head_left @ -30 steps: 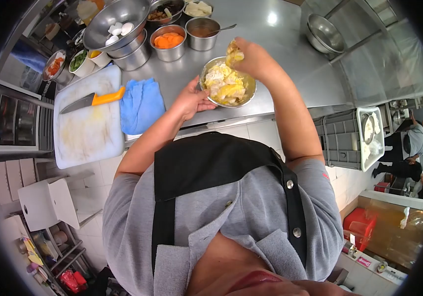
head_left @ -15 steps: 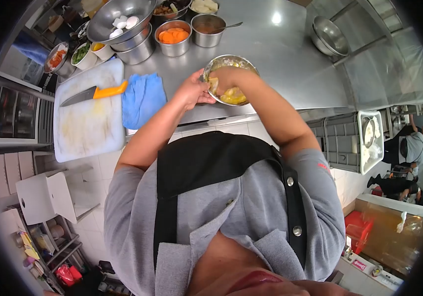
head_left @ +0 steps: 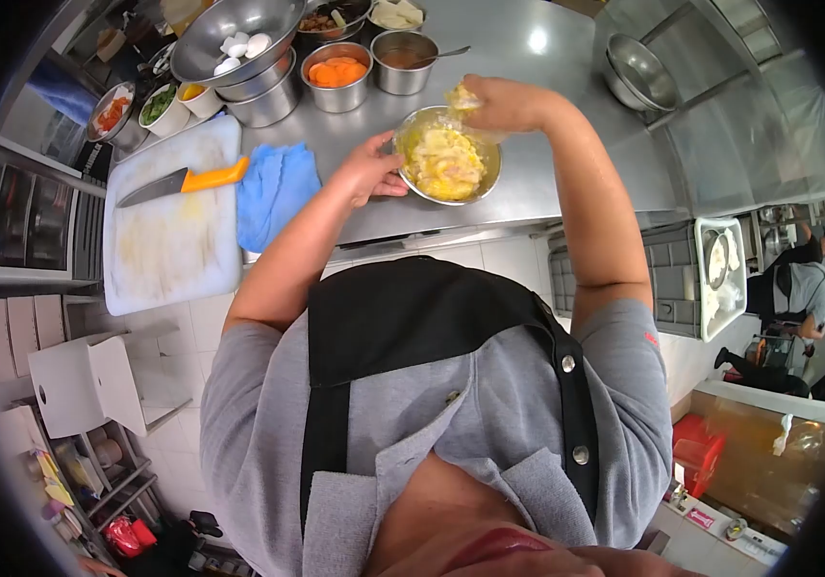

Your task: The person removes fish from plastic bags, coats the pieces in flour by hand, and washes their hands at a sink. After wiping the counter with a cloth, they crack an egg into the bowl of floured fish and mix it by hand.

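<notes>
A steel mixing bowl (head_left: 496, 178) stands near the counter's front edge. In it lies a wet yellow mixture (head_left: 446, 165) with pale pieces, perhaps meat in beaten egg. My left hand (head_left: 374, 171) grips the bowl's left rim, thumb and fingers closed around it. Above the far right rim is my right hand (head_left: 501, 104), its curled fingers coated in yellow, with a clump of the mixture at the fingertips. Something thin and clear, maybe a plastic glove, shows below this hand.
Left of the bowl lie a blue cloth (head_left: 278, 192) and a white cutting board (head_left: 172, 264) bearing an orange-handled knife (head_left: 215, 176). Behind stand a pot of sliced carrots (head_left: 337, 74), a pot with a spoon (head_left: 403, 65) and a bowl of eggs (head_left: 191, 58). Empty bowls (head_left: 641, 75) sit far right.
My right hand has risen out of the bowl, moving up and right, and the mixture is uncovered. My left hand keeps its hold on the rim.
</notes>
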`<state>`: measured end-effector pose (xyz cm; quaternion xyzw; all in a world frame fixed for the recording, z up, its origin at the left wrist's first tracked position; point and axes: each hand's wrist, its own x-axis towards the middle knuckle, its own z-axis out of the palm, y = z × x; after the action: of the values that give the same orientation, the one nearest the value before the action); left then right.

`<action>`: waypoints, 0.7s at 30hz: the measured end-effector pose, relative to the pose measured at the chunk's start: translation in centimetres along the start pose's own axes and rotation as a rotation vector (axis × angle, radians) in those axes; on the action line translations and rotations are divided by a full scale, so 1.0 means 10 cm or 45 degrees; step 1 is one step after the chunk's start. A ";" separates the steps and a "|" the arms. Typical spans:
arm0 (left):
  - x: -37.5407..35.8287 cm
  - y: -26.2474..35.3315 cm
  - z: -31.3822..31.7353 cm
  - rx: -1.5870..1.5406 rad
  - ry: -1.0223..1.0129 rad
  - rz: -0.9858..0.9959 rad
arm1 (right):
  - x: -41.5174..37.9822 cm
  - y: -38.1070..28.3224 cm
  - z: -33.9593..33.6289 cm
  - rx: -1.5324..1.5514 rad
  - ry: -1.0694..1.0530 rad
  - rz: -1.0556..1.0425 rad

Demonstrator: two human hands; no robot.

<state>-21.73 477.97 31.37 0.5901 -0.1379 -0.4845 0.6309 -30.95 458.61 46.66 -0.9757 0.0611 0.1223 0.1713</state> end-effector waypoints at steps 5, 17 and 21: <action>0.03 -0.04 -0.05 0.007 0.033 0.020 | 0.09 -0.03 0.16 0.087 -0.024 0.123; 0.04 -0.10 0.10 -0.309 -0.080 0.086 | 0.78 0.38 1.18 0.431 -0.397 -0.126; 0.05 -0.08 0.07 -0.232 -0.055 0.074 | 0.83 0.47 1.20 0.821 -0.594 -0.059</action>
<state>-22.41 477.28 30.68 0.5155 -0.1239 -0.4891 0.6926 -26.27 457.79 32.08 -0.8190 0.0336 0.3112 0.4809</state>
